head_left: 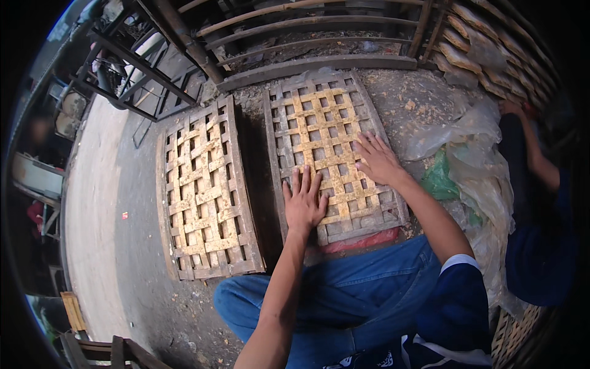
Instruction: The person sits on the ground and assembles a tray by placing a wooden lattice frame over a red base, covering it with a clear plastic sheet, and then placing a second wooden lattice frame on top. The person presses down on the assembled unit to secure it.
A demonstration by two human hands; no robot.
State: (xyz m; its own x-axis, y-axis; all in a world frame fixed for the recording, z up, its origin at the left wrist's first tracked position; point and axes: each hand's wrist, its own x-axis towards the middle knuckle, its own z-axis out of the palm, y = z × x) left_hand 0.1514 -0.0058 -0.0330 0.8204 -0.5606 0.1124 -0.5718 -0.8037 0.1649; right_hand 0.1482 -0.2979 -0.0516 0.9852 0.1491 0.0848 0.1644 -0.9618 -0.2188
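Note:
In front of my crossed legs lies a rectangular woven bamboo tray (336, 150) with an open lattice and a pale wooden frame. Yellowish crumbs cling to its strips. My left hand (304, 200) rests flat on the lattice near the left edge, fingers spread. Farther up, close to the right edge, my right hand (377, 160) lies on it too, fingers apart. Neither hand grips anything. Under the tray's near end shows a strip of red plastic (361, 240). To the left stands a stack of similar trays, the top woven tray (206, 190) also dusted with crumbs.
Crumpled clear plastic sheets (491, 166) with a green piece (440, 177) lie on my right, beside another person's arm (541, 160). Stacked layered trays (485, 52) rise at the far right. A wooden slatted rack (313, 27) and a dark metal frame (132, 71) stand beyond.

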